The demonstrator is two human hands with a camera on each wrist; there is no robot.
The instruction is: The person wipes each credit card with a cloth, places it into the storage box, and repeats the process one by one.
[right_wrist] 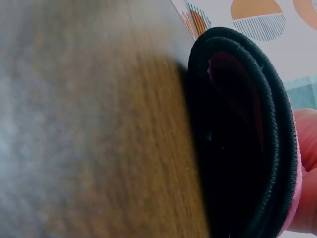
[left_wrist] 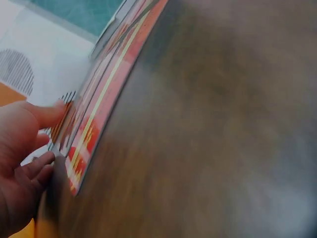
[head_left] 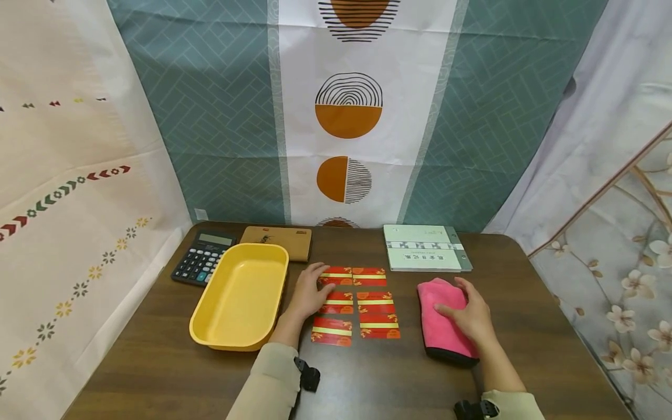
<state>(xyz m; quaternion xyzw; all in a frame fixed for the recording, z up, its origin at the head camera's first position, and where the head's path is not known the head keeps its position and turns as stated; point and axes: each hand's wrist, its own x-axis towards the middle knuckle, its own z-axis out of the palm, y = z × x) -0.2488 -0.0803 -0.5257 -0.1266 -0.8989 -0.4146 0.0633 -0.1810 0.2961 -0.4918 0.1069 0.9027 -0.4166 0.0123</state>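
Observation:
Several red and gold cards (head_left: 380, 326) lie in two columns on the brown table (head_left: 420, 385). My left hand (head_left: 304, 297) is at the left column, its fingers loosely spread at the edges of the upper cards. In the left wrist view, the fingertips (left_wrist: 52, 115) are right beside the cards (left_wrist: 99, 106), seen at a steep slant. My right hand (head_left: 476, 318) holds a folded pink cloth (head_left: 440, 294) with a black border, thumb on top and fingers along its right side. The right wrist view shows the folded black edge (right_wrist: 277, 134) close up.
A yellow tray (head_left: 238, 303) stands left of the cards, beside a black calculator (head_left: 203, 256). Behind it lies a brown notebook (head_left: 294, 242). A pale green and white book (head_left: 425, 249) lies at the back right. Curtains hang behind and on both sides of the table.

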